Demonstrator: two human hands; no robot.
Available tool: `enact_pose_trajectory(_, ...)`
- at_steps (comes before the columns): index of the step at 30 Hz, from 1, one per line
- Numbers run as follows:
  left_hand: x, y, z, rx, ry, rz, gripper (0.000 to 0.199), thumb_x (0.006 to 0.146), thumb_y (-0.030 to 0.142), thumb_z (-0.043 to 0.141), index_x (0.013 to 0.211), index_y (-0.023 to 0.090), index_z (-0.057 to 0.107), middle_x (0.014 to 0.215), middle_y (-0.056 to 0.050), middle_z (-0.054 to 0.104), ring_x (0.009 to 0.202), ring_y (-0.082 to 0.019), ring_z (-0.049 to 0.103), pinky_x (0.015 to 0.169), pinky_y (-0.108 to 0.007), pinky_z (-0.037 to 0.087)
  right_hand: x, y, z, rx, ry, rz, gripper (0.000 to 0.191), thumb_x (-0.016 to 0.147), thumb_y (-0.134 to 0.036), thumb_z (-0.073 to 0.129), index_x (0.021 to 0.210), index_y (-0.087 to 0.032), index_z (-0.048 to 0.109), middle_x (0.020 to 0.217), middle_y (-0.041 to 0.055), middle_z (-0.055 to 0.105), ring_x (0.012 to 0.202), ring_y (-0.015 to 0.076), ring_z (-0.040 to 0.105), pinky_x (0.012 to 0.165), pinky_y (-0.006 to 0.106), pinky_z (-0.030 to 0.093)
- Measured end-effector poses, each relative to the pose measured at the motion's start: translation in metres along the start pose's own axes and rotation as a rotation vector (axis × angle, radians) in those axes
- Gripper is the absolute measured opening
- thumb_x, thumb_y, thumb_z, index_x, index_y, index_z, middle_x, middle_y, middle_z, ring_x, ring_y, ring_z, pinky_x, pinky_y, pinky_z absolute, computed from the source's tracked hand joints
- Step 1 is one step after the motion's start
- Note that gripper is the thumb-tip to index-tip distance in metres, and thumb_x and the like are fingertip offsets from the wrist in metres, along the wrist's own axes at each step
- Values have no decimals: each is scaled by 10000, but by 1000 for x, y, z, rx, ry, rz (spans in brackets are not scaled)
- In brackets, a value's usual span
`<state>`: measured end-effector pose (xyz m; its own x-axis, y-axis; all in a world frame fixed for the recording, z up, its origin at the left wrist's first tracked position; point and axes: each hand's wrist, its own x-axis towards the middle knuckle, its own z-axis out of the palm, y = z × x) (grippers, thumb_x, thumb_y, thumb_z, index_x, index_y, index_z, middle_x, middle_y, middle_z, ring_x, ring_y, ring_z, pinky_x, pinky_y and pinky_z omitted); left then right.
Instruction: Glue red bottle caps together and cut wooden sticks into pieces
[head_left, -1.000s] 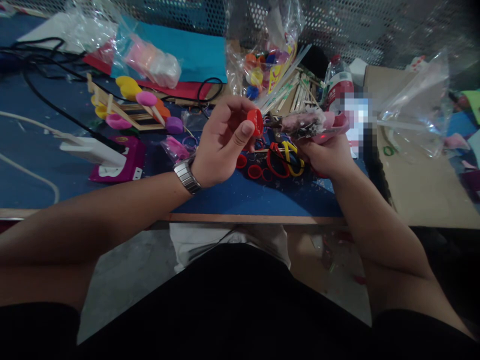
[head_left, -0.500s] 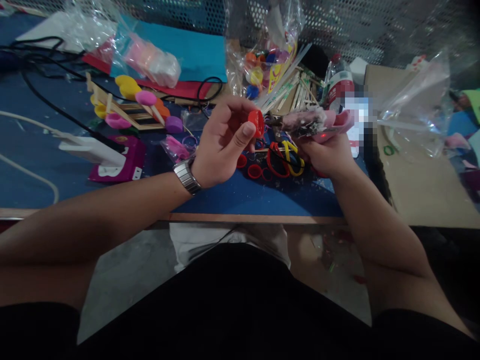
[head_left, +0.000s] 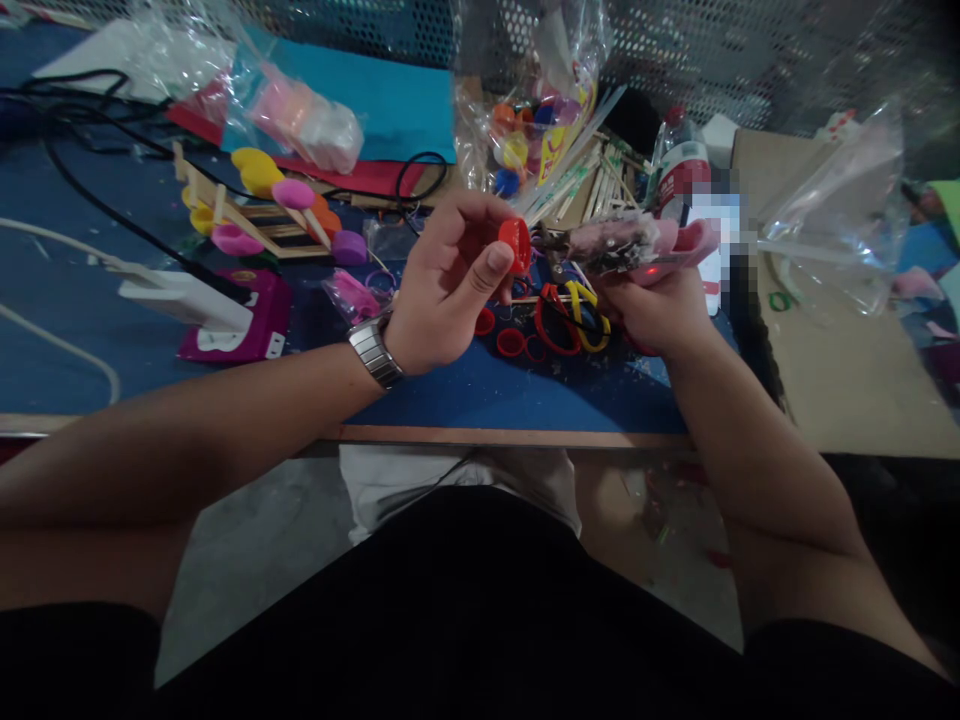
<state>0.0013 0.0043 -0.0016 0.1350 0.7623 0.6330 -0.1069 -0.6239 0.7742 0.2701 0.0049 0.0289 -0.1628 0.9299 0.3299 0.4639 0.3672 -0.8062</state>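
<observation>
My left hand (head_left: pixel 452 285) held the small round red plastic cap (head_left: pixel 515 246) above the blue bench (head_left: pixel 465 400); my right hand (head_left: pixel 660 305) gripped the pink glue gun (head_left: pixel 637 245), its nozzle near the cap.

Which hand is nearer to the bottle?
Right. The right hand, gripping a pink glue gun, is just on the near side of the bottle; the left hand, holding a red cap, is farther off to the left.

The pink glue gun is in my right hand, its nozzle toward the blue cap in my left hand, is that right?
No, the cap is red, not blue, as the head view shows. The pink glue gun is in your right hand, its nozzle toward the cap in your left hand.
</observation>
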Motion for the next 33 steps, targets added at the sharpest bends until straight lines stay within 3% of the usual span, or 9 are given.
enact_pose_trajectory(5, 1, 1, 0, 18, 10, 14, 588, 1028, 825, 645, 1277, 292, 660, 996, -42, 719, 958, -237, 829, 828, -377, 680, 0, 5, 0, -11, 44, -9, 345, 875, -534, 909, 1100, -282, 839, 1167, 69, 866, 1111, 326, 826, 979, 519, 715)
enact_pose_trajectory(9, 1, 1, 0, 7, 14, 15, 575, 1031, 815, 649, 1282, 297, 656, 988, -43, 724, 960, -244, 829, 810, -370, 676, 1, 7, 0, -5, 24, -35, 359, 867, -555, 915, 1097, -292, 835, 1166, 65, 868, 1145, 331, 824, 1011, 519, 712)
enact_pose_trajectory(14, 0, -1, 0, 7, 9, 0, 605, 1010, 847, 649, 1274, 302, 655, 989, -45, 726, 1010, -263, 833, 841, -390, 683, 1, 7, 0, -23, 32, 8, 365, 870, -561, 915, 1092, -287, 822, 1046, 55, 857, 1069, 311, 824, 920, 488, 731)
enact_pose_trajectory(19, 0, -3, -1, 41, 18, 20, 613, 1023, 849, 630, 1279, 294, 663, 979, -37, 694, 1001, -258, 838, 858, -401, 693, 0, 6, 0, -2, 19, -18, 374, 868, -566, 913, 1086, -276, 821, 1085, 54, 858, 1078, 306, 819, 962, 496, 722)
enact_pose_trajectory(29, -1, -1, -1, -3, -4, -19, 614, 1002, 847, 656, 1286, 302, 661, 1008, -66, 738, 1025, -279, 822, 847, -413, 688, 0, 4, 0, -7, 30, -5, 322, 870, -541, 896, 1038, -279, 813, 873, 21, 798, 816, 255, 767, 811, 460, 706)
enact_pose_trajectory(33, -1, -2, -1, -7, -10, -16, 612, 1011, 841, 653, 1283, 293, 663, 1007, -57, 742, 1065, -282, 829, 872, -412, 694, 0, 5, -1, -30, 29, -4, 353, 872, -564, 893, 1073, -285, 814, 929, 37, 824, 850, 261, 776, 780, 438, 693)
